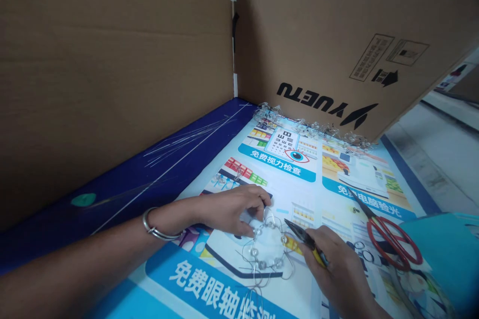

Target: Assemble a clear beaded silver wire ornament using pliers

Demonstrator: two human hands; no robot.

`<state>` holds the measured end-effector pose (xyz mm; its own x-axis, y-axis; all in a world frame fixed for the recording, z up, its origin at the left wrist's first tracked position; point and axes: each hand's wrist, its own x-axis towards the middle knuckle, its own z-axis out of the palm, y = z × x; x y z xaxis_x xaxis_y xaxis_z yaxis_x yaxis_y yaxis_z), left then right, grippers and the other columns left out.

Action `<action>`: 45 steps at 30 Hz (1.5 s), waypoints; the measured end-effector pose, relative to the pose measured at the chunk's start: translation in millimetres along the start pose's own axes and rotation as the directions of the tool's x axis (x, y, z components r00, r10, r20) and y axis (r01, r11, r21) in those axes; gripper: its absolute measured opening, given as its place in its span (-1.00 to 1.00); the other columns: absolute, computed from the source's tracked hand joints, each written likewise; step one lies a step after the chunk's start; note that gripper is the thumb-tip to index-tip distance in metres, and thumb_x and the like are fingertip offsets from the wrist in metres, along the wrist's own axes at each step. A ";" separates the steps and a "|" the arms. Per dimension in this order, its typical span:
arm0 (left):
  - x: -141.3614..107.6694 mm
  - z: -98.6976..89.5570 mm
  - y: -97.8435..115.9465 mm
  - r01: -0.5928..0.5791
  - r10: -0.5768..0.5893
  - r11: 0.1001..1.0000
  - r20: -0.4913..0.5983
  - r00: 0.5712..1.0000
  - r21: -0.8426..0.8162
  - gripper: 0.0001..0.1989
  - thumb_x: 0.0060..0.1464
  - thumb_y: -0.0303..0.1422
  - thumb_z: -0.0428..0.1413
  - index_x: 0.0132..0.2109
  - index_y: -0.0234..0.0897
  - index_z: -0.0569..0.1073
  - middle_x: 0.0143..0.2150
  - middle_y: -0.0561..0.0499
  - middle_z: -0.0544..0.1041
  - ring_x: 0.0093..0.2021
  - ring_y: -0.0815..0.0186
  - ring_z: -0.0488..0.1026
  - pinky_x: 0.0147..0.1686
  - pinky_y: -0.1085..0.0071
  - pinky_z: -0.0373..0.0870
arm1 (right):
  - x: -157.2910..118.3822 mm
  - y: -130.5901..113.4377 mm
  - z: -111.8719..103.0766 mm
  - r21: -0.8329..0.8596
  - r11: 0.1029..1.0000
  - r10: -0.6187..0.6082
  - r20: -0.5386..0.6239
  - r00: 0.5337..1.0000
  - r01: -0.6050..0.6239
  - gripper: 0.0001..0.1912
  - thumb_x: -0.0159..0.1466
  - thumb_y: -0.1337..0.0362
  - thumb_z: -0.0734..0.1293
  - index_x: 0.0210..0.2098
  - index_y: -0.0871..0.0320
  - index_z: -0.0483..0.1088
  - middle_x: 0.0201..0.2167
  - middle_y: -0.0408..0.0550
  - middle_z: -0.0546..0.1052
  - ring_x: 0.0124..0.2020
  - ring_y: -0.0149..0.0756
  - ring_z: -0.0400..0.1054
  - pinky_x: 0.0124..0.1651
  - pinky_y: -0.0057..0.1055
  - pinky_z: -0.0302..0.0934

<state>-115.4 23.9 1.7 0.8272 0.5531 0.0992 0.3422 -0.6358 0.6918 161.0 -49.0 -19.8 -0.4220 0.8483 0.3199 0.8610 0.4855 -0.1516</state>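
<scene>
My left hand (237, 212), with a silver bangle at its wrist, pinches the upper left edge of a ring of clear beads (262, 264) on thin wire. Loose wire ends stick out around the ring, which is over the printed poster sheet (299, 289). In my right hand (337, 264) is a pair of needle-nose pliers (304, 237) with dark jaws and yellow-and-black handles. The pliers' tip points at the right side of the ring, a small distance from the beads. Below the ring, more curved wires (254, 304) run toward the bottom edge.
Red-handled scissors (392, 241) lie at the right, beside a teal object (445, 249). Clear beaded wire pieces (318, 132) line the foot of the cardboard wall (318, 35). Cut wires (183, 142) and a small green piece (83, 200) lie on the blue surface at the left.
</scene>
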 end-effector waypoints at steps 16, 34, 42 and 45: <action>1.1 -1.7 1.1 -0.004 0.004 1.000 0.009 1.000 0.006 -0.74 -0.12 -0.37 0.22 -0.23 -0.27 0.39 0.04 -0.08 0.28 0.05 0.20 0.22 0.03 0.34 0.18 | 8.5 1.4 -9.2 0.192 0.968 0.144 0.117 0.983 -0.164 -0.82 0.22 0.18 0.21 -0.23 0.09 0.33 -0.35 -0.08 0.44 -0.32 -0.30 0.36 -0.32 -0.44 0.26; 0.4 -0.3 -2.1 -0.016 0.015 1.000 -0.016 1.000 -0.018 -0.73 -0.13 -0.38 0.24 -0.22 -0.27 0.39 0.04 -0.08 0.29 0.03 0.21 0.25 0.01 0.34 0.19 | 9.0 11.1 -14.0 -0.240 0.970 0.009 0.142 0.990 0.026 -0.62 0.24 0.09 0.17 -0.03 0.14 0.31 -0.23 0.06 0.41 -0.23 -0.13 0.30 -0.21 -0.24 0.24; 0.5 0.2 -3.6 -0.032 0.032 0.999 -0.022 0.999 -0.019 -0.72 -0.14 -0.37 0.24 -0.23 -0.27 0.39 0.03 -0.08 0.30 0.03 0.20 0.25 0.00 0.34 0.19 | 15.6 13.5 -7.0 -0.232 0.970 -0.032 0.142 0.989 0.065 -0.52 0.22 0.08 0.20 0.05 0.22 0.28 -0.18 0.11 0.38 -0.16 -0.08 0.23 -0.15 -0.15 0.17; 0.5 0.9 -4.2 -0.038 0.037 0.999 -0.027 0.999 -0.018 -0.73 -0.14 -0.37 0.24 -0.23 -0.27 0.39 0.03 -0.08 0.30 0.02 0.20 0.26 0.00 0.34 0.19 | 16.5 12.3 -8.3 -0.231 0.971 -0.030 0.111 0.993 0.055 -0.53 0.21 0.08 0.22 0.04 0.18 0.28 -0.17 0.09 0.38 -0.15 -0.06 0.22 -0.15 -0.10 0.14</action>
<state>-116.0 26.4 -1.7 0.8270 0.5435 0.1441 0.3029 -0.6466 0.7001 167.0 -30.8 -8.7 -0.4764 0.8517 0.2182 0.8787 0.4694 0.0861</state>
